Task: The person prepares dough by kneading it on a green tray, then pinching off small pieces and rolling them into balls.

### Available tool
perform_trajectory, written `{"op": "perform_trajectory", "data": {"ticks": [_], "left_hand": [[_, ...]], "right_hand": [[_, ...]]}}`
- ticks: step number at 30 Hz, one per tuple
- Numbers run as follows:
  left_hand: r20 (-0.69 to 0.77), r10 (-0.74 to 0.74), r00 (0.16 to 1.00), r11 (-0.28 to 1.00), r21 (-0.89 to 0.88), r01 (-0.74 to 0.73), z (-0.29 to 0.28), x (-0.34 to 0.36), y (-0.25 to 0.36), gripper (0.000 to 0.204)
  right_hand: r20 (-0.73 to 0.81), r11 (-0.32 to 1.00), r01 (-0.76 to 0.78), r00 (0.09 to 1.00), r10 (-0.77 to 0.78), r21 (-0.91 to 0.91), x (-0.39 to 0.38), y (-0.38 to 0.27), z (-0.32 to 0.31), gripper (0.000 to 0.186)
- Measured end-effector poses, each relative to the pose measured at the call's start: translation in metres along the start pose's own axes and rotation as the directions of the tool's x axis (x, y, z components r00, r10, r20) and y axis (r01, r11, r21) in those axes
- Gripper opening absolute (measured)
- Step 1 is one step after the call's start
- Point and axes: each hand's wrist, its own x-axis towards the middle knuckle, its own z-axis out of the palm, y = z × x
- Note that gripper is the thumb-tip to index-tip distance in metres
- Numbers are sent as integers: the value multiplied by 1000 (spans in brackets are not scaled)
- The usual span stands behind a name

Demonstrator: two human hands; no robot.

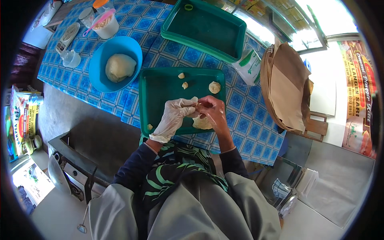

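Observation:
My left hand (171, 119), in a clear plastic glove, and my bare right hand (215, 113) meet over a green tray (154, 92). Their fingertips are pinched together on a small pale piece of dough (195, 99), mostly hidden by the fingers. Below my right hand, a larger flattened lump of dough (202, 123) lies on the tray, partly covered. A round dough ball (215, 87) sits toward the tray's far right. Two small dough bits (181, 75) lie near the far middle, and another scrap (150, 127) rests at the near left corner.
Left of the tray stands a blue bowl (96, 66) holding a big dough mass (120, 67). Behind are a kitchen scale (68, 37), a clear measuring cup (71, 59) and a tub (107, 28). Stacked green trays (204, 30), a plastic packet (248, 68) and a paper-lined round basket (285, 86) lie beyond, rightward.

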Motion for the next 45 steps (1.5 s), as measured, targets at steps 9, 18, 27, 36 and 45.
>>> {"op": "perform_trajectory", "data": {"ticks": [9,18,27,36,45], "left_hand": [[-41,-162,986,985,-67,159,-18,-7,13,19],[-238,4,971,998,-58,-18,-13,-9,6,20],[-214,69,974,997,31,-64,-43,-24,27,43],[-86,-126,988,991,25,128,-85,-23,56,18],[-221,-228,948,964,84,251,-107,-25,42,16]], "right_hand": [[-38,917,384,920,-390,-111,-6,1,23,16],[-191,977,97,980,-59,192,-7,5,59,15],[-95,855,-113,978,185,506,3,-13,81,9],[337,534,-427,904,262,730,-3,-13,105,20],[-13,951,-212,975,221,223,-7,-21,139,15]]}}
